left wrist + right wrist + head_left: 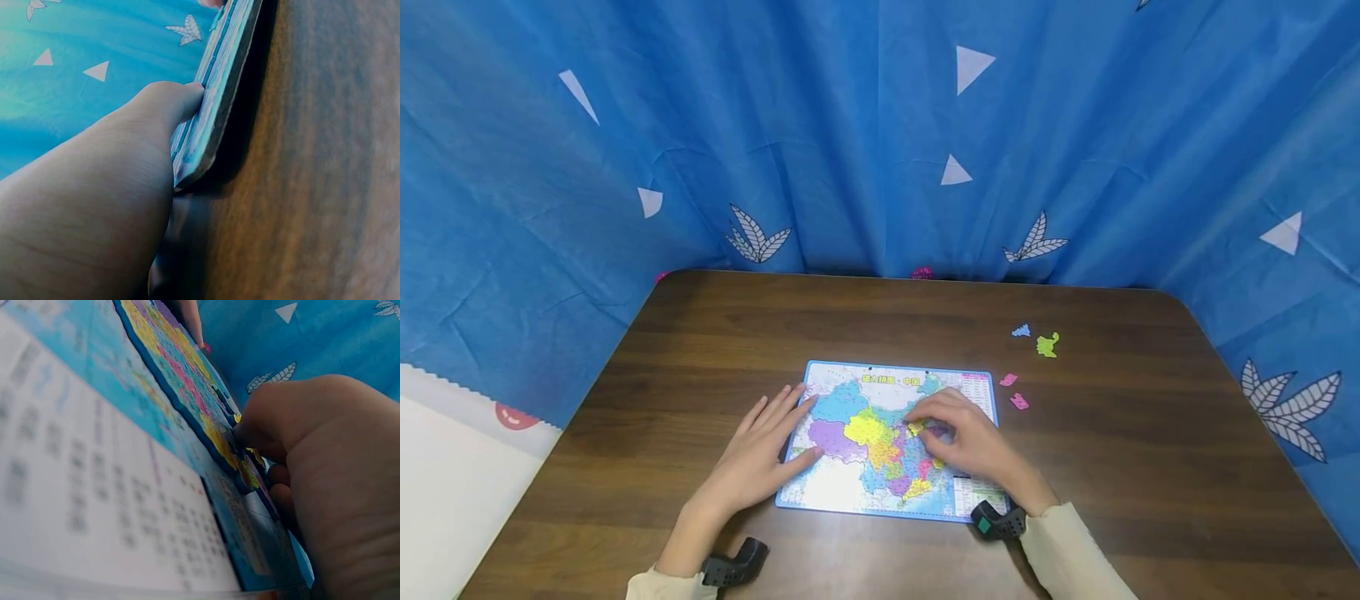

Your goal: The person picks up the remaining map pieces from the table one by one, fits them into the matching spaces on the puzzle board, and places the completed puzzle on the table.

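A map puzzle board with a blue rim lies flat on the table, most of its coloured map filled with pieces. My left hand rests on the board's left side with fingers spread; in the left wrist view its thumb touches the board's edge. Over the right part of the map, my right hand pinches a small yellow puzzle piece between thumb and forefinger. The right wrist view shows that thumb low against the map, and the hand hides much of the piece.
Right of the board lie loose pieces: a blue one, a green one, and two pink ones, the upper pink piece near the lower pink piece. Behind the brown table hangs a blue curtain.
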Tool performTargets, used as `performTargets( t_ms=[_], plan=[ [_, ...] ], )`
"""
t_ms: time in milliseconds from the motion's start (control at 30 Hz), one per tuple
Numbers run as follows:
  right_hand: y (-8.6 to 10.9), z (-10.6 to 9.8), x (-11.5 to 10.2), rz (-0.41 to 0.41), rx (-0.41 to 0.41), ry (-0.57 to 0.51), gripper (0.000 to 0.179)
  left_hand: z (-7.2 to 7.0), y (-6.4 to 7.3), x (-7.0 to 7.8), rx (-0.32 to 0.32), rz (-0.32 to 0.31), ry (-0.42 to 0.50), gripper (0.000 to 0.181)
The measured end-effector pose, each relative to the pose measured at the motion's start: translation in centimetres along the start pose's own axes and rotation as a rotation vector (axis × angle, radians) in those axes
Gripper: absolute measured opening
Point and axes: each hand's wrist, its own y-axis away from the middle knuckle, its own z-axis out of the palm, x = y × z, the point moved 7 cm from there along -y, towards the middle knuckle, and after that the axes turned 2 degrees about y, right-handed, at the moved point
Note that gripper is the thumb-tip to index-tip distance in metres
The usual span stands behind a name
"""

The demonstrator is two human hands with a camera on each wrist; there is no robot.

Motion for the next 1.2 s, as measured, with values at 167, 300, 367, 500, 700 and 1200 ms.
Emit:
performTargets(
  t_ms=[167,300,367,500,700,1200],
  plan=[
    [0.0,-0.1,0.2,0.003,0.018,-0.010,0.029,0.1,-0.2,-0.1,-0.026,-0.024,0.001,0.077],
    [-0.1,-0.1,0.3,0.009,0.018,-0.019,0.029,0.0,-0.2,0.0,-0.017,-0.015,0.001,0.077],
    [-0.1,-0.1,0.4,0.009,0.018,-0.019,0.029,-0.1,-0.2,0.0,-0.009,-0.011,0.001,0.077],
    [-0.1,-0.1,0.2,-0.007,0.012,0.018,0.028,-0.1,-0.2,0.0,0.001,-0.006,-0.002,0.077],
    [-0.1,0.4,-0.4,-0.016,-0.019,0.103,0.025,0.1,-0.1,-0.1,0.001,-0.004,0.000,0.077],
    [-0.7,1.2,-1.6,-0.046,0.004,0.190,0.037,0.1,0.1,-0.1,0.005,0.001,-0.004,0.076]
  ],
)
